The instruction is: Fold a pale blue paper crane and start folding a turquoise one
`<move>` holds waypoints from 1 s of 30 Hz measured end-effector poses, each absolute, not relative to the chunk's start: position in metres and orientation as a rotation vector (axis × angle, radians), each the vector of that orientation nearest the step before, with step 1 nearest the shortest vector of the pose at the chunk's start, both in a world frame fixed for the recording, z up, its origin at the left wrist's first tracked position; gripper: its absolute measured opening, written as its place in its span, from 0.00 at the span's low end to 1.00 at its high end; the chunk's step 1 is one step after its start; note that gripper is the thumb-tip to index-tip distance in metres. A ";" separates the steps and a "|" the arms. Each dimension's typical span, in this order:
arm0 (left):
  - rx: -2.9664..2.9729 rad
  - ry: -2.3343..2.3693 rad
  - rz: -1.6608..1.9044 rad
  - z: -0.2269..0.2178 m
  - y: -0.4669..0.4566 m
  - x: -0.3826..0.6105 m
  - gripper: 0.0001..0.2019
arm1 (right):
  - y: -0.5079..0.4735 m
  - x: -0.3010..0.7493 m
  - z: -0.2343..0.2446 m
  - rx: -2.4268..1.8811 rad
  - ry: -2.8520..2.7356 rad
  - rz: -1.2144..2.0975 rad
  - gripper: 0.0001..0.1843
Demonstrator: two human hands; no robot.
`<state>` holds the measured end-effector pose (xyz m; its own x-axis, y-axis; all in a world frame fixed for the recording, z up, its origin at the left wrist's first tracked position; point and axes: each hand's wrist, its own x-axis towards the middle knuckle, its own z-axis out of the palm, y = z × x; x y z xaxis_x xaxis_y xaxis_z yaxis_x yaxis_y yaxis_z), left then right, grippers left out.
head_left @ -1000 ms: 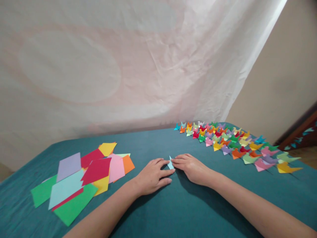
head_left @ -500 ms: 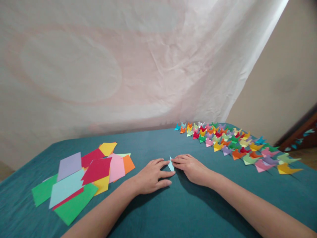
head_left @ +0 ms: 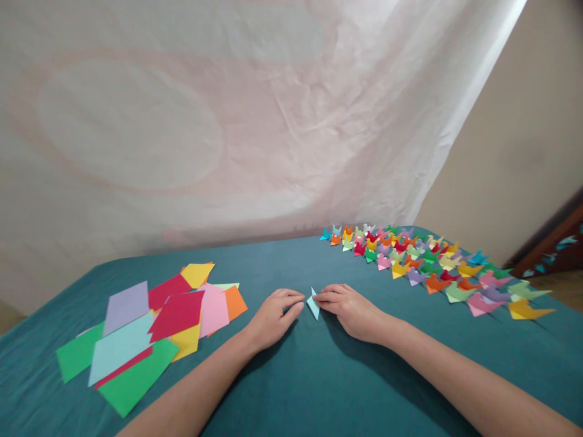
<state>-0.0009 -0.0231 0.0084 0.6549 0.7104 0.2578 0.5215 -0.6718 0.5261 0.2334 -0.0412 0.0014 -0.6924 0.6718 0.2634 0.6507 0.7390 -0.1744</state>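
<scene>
The small light-blue folded paper (head_left: 313,303) sits on the table (head_left: 319,376) between my hands. My right hand (head_left: 353,309) lies low, its grip pinching the paper's right edge. My left hand (head_left: 273,317) rests just beside it, its grip loosely curled and holding nothing. Loose coloured sheets (head_left: 150,321) lie to the left and rows of folded birds (head_left: 428,267) to the right, both well apart.

A creased white sheet (head_left: 273,121) with faint pink ovals hangs as a backdrop behind a table (head_left: 319,376) covered in teal cloth. To the right stands a plain beige wall (head_left: 523,152), with dark wooden trim (head_left: 558,240) and a strip of wood floor (head_left: 567,294) below it. The light is soft and even.
</scene>
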 end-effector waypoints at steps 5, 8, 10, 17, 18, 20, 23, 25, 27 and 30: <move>2.634 0.978 0.576 0.006 -0.029 0.001 0.16 | -0.041 0.234 0.000 -1.017 -2.632 0.097 0.22; 2.686 0.952 0.548 0.005 -0.030 0.001 0.17 | -0.041 0.234 0.000 -1.020 -2.632 0.090 0.22; 2.705 0.933 0.529 0.005 -0.031 0.002 0.17 | -0.041 0.234 0.001 -1.021 -2.636 0.086 0.21; 2.774 0.831 0.438 0.006 -0.031 0.002 0.21 | -0.041 0.233 0.001 -1.014 -2.634 0.072 0.20; 2.781 0.822 0.419 0.006 -0.031 0.002 0.22 | -0.041 0.233 0.001 -1.016 -2.633 0.071 0.20; 2.789 0.810 0.391 0.006 -0.031 0.002 0.23 | -0.041 0.234 0.001 -1.018 -2.630 0.071 0.20; 2.797 0.791 0.362 0.006 -0.030 0.002 0.24 | -0.041 0.234 0.002 -1.016 -2.626 0.084 0.21; 2.803 0.786 0.339 0.005 -0.030 0.002 0.25 | -0.041 0.234 0.002 -1.012 -2.622 0.097 0.21; 2.811 0.787 0.313 0.005 -0.030 0.002 0.25 | -0.041 0.235 0.003 -1.004 -2.623 0.120 0.23; 2.822 0.788 0.285 0.006 -0.030 0.001 0.24 | -0.040 0.237 0.003 -0.985 -2.628 0.149 0.26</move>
